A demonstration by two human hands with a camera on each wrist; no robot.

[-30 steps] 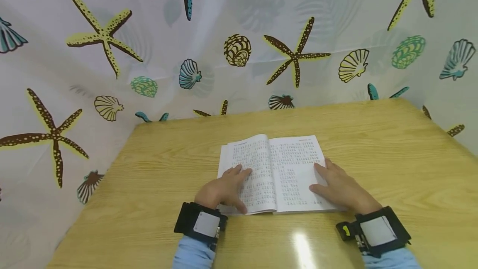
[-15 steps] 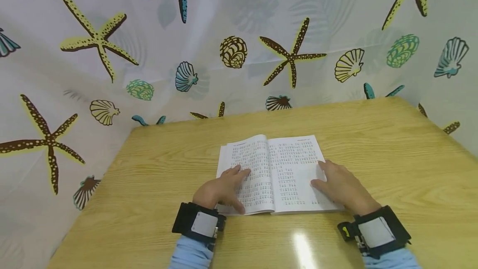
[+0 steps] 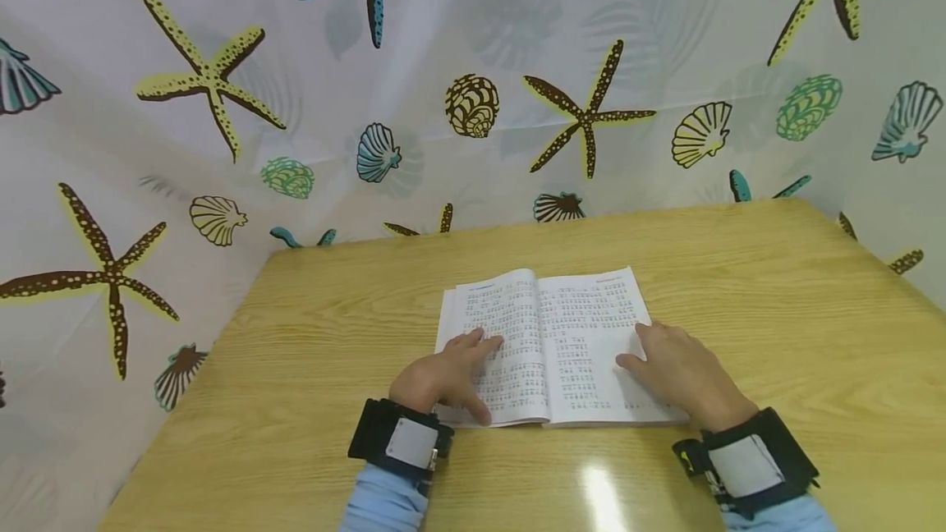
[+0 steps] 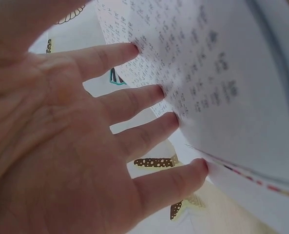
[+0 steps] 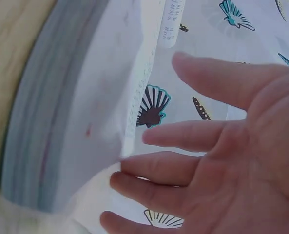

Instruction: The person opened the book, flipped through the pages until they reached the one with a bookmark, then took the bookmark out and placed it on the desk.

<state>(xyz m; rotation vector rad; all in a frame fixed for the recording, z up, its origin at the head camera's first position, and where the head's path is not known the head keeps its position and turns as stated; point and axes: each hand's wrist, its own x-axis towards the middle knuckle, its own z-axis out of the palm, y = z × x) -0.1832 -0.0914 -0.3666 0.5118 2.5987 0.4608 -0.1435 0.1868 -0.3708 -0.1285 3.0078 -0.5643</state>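
An open book [image 3: 572,351] with printed pages lies on the wooden table, its left page curving up toward the spine. My left hand [image 3: 447,376] rests on the left page with its fingers spread. In the left wrist view, the fingertips [image 4: 170,120] of that hand touch the printed page and its outer edge. At the book's right edge is my right hand [image 3: 683,372], its thumb and index finger over the margin of the right page. The right wrist view shows its fingers [image 5: 161,168] extended beside the page edge, with nothing held in the palm.
The wooden table [image 3: 332,327] reaches back to a white cloth [image 3: 473,23] patterned with starfish and shells. Both wrists carry black straps [image 3: 399,437] over light blue sleeves [image 3: 384,499]. A bright light reflection lies on the tabletop in front of the book.
My right hand has shifted slightly outward, its index fingertip drawing back to the page's right edge. The left hand keeps its place on the left page.
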